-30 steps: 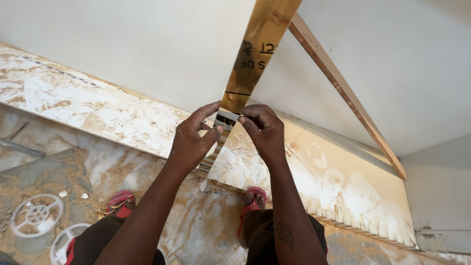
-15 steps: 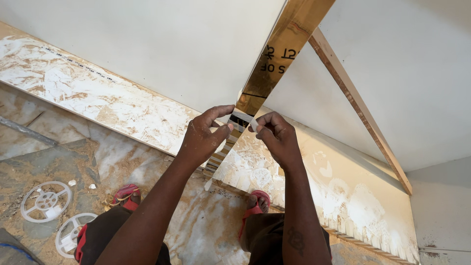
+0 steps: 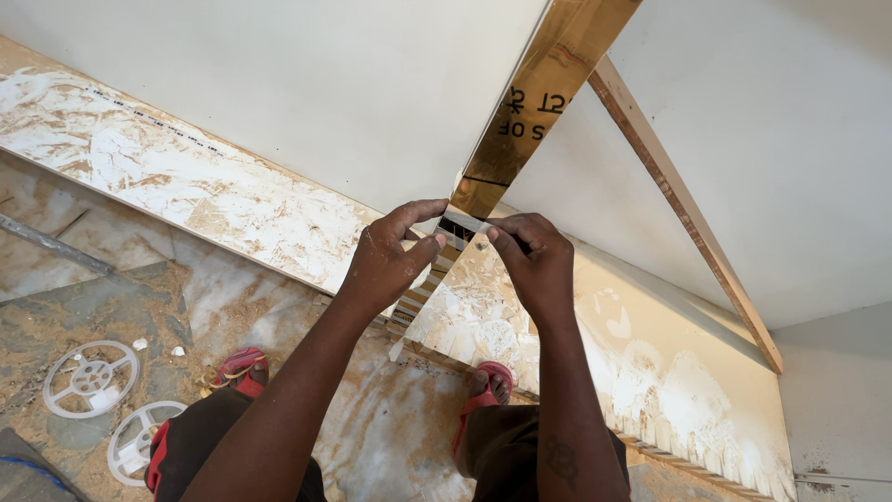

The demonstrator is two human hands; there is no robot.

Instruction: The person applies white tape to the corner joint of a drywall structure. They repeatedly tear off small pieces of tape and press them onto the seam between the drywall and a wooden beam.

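- At the near end of the wooden strip (image 3: 544, 88), which runs up and away toward the top of the view, a narrow band of edge tape (image 3: 462, 223) is pinched between both hands.
- Left hand (image 3: 386, 265): placed just left of the strip's end; thumb and forefinger are closed on the tape's left part.
- Right hand (image 3: 537, 260): placed just right of the strip's end; fingers are closed on the tape's right part, thumb tucked beneath.
- Tape: held crosswise between the two hands, touching the strip's end; its remaining length hangs below the strip toward the floor. Both hands are about equally near to it.
- Strip: long axis set diagonally, from the hands upward and to the right; dark printed marks are borne on its face.
- White panel (image 3: 307, 84): lies left of the strip, with a rough particle-board edge (image 3: 186, 186) along its lower side.
- Thin wooden batten (image 3: 688, 209): lies right of the strip, slanting down to the right across a second white panel.
- Two white spools (image 3: 93, 376): seen well left of and below the strip, on the dusty floor (image 3: 186, 307).
- Red sandals (image 3: 237, 367): worn on the feet, below the strip.
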